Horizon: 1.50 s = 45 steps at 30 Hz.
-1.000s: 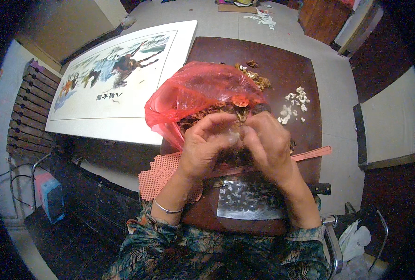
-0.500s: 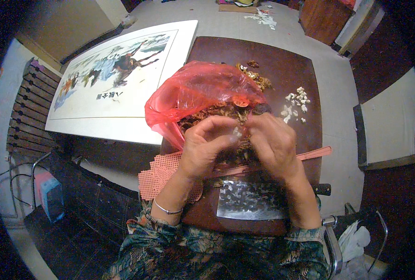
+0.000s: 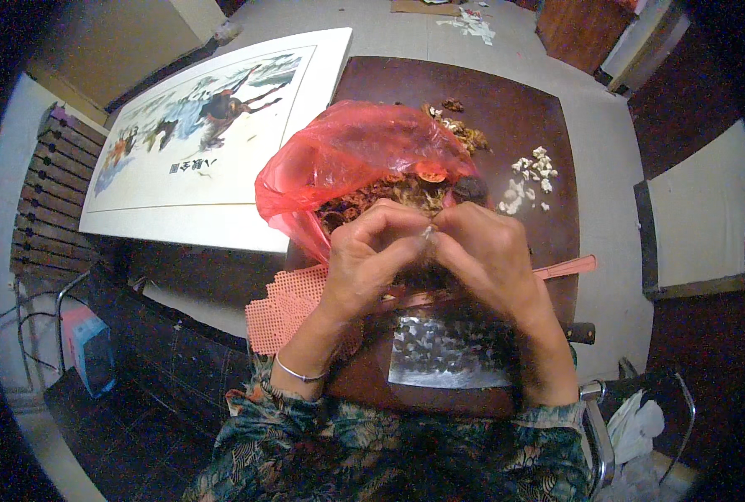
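Observation:
My left hand and my right hand meet fingertip to fingertip over the dark brown table. Pinched between them is a small whitish piece, mostly covered by the fingers. Just beyond my hands a red plastic bag lies with its mouth toward me, full of dry brown and yellowish plant bits. Under my wrists are a pink fly swatter and a cleaver with a dark handle. Several small white pieces lie loosely heaped to the right of the bag.
Brown husks are scattered past the bag's far right side. At the left a large white panel with a horse painting adjoins the table. A black chair stands at the near left, and a metal chair frame at the near right.
My right hand has come in to my left, and their fingertips now touch around the small piece. The whole view has shifted slightly.

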{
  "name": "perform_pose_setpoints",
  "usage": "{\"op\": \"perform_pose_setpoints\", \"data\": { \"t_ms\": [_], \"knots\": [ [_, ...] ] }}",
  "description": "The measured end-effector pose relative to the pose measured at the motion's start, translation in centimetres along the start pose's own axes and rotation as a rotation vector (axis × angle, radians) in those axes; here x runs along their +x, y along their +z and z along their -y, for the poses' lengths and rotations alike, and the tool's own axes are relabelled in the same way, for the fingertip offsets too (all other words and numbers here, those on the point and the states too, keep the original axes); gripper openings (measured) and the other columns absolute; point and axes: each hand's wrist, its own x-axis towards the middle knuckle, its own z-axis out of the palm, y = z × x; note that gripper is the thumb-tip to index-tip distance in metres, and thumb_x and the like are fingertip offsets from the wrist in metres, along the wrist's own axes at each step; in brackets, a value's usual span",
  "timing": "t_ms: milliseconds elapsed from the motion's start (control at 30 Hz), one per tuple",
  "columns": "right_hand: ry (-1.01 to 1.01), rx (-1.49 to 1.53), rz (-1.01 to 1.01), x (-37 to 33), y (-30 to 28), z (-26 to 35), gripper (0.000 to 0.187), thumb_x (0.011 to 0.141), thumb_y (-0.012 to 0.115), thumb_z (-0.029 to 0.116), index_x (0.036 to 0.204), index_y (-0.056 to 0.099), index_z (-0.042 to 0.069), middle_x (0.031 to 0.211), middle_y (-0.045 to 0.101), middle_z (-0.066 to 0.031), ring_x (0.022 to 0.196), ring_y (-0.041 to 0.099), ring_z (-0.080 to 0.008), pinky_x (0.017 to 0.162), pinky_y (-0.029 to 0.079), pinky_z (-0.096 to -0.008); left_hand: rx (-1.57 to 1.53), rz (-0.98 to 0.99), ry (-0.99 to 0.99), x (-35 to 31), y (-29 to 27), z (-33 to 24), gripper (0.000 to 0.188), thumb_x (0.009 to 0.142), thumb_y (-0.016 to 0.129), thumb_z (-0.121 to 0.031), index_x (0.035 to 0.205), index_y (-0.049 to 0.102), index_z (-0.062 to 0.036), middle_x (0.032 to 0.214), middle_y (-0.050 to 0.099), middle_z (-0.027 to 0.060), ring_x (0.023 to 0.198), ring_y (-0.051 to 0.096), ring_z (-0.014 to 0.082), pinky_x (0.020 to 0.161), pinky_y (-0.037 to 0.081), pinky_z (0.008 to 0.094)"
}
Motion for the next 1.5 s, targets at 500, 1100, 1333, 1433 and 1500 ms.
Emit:
{"op": "perform_pose_setpoints", "data": {
  "t_ms": [500, 1100, 1333, 1433, 1500],
  "knots": [
    [0.273, 0.354, 0.007, 0.1, -0.5, 1.2, 0.015, 0.078, 0.067, 0.011, 0.087, 0.063, 0.000, 0.075, 0.065, -0.0141, 0.070, 0.066, -0.0239, 0.059, 0.050, -0.0336, -0.101, -0.013, 0.004, -0.2, -0.2, -0.7, 0.010, 0.078, 0.063, 0.000, 0.088, 0.063, 0.0017, 0.090, 0.061, 0.0060, 0.083, 0.057, 0.0129, 0.074, 0.047, 0.0246],
    [-0.270, 0.171, -0.119, -1.4, -4.3, 6.8, 0.022, 0.069, 0.069, 0.002, 0.089, 0.061, 0.003, 0.076, 0.062, -0.0121, 0.064, 0.062, -0.0266, 0.057, 0.048, -0.0346, -0.015, 0.318, 0.433, -2.5, -0.6, -6.9, 0.016, 0.080, 0.062, -0.001, 0.096, 0.061, -0.0005, 0.090, 0.060, 0.0081, 0.078, 0.059, 0.0211, 0.067, 0.049, 0.0323],
    [-0.093, 0.118, -0.116, 0.4, -2.3, 3.5, 0.017, 0.073, 0.067, 0.000, 0.089, 0.059, 0.000, 0.075, 0.061, -0.0136, 0.064, 0.062, -0.0293, 0.056, 0.047, -0.0368, -0.187, 0.004, 0.071, -1.4, 0.5, -2.9, 0.020, 0.082, 0.062, 0.001, 0.101, 0.061, 0.0030, 0.103, 0.059, 0.0088, 0.091, 0.058, 0.0145, 0.081, 0.047, 0.0265],
    [-0.065, 0.115, -0.080, 0.1, -2.1, 2.7, 0.016, 0.074, 0.067, 0.003, 0.088, 0.060, 0.001, 0.075, 0.061, -0.0128, 0.065, 0.062, -0.0296, 0.056, 0.048, -0.0380, -0.234, -0.027, -0.132, -1.5, 0.9, -3.7, 0.018, 0.083, 0.060, 0.000, 0.101, 0.062, 0.0021, 0.098, 0.060, 0.0067, 0.085, 0.058, 0.0113, 0.074, 0.048, 0.0218],
    [-0.027, 0.093, -0.029, 0.0, -2.1, 2.4, 0.014, 0.075, 0.067, 0.004, 0.087, 0.060, 0.001, 0.076, 0.062, -0.0132, 0.066, 0.063, -0.0296, 0.057, 0.048, -0.0380, -0.212, -0.031, -0.143, -1.5, 1.0, -3.3, 0.017, 0.083, 0.059, 0.000, 0.099, 0.063, 0.0020, 0.094, 0.060, 0.0060, 0.085, 0.057, 0.0111, 0.073, 0.047, 0.0218]
  ]
}}
